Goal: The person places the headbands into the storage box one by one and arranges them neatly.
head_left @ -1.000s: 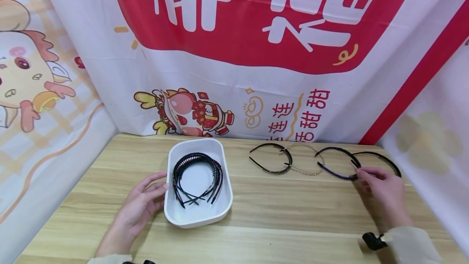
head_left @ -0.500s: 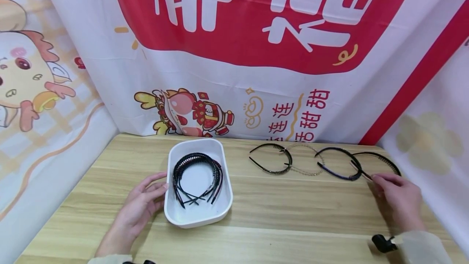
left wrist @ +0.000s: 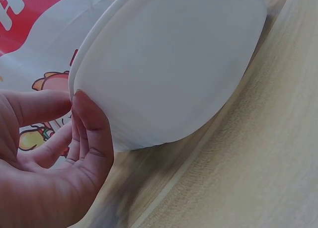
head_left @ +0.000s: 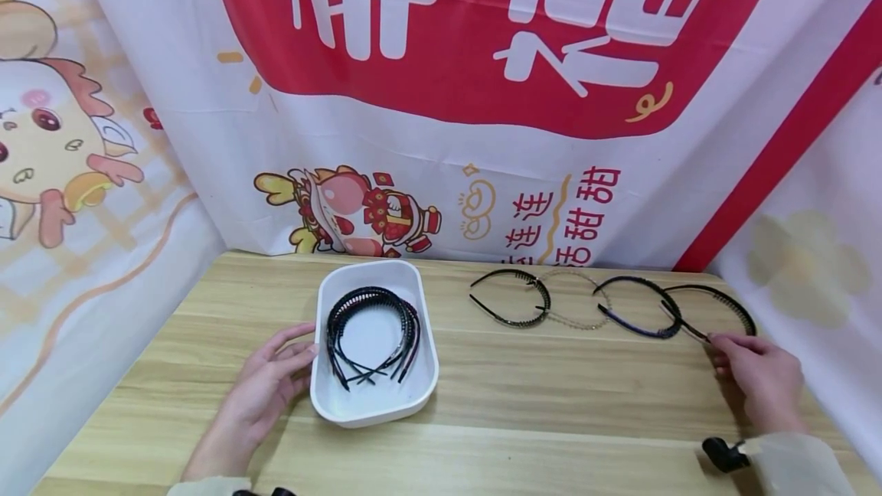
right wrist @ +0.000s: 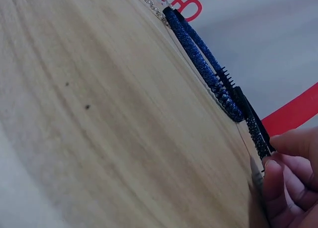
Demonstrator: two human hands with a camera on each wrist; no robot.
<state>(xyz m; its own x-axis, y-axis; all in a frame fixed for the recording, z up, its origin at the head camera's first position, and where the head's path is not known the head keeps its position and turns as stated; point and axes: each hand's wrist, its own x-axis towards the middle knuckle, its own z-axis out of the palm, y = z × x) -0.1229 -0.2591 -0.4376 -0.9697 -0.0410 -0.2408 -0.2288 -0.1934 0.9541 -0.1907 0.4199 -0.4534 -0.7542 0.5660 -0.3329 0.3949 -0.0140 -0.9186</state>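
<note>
My left hand [head_left: 265, 385] pinches the left rim of a white plastic bin [head_left: 375, 418] on the wooden table. In the left wrist view, thumb and fingers meet at the bin's edge. Inside the bin lies a bundle of black toothed headbands [head_left: 365, 295]. At the far right, my right hand [head_left: 758, 373] pinches the near arm of a black headband [head_left: 729, 299]. The right wrist view shows this headband's dark, sparkly surface [right wrist: 256, 137], with thumb and fingertips on it. Its tip overlaps a blue glittery headband [head_left: 627, 326] to its left.
Left of the blue headband, a thin gold beaded headband [head_left: 577, 325] and a black toothed headband [head_left: 506, 321] complete an overlapping row along the table's back. A printed white and red cloth [head_left: 441, 197] hangs behind the table, with more cloth at both sides.
My right hand has moved right and slightly nearer, from beside the blue headband to the near arm of the rightmost headband. The left hand and bin have stayed in place.
</note>
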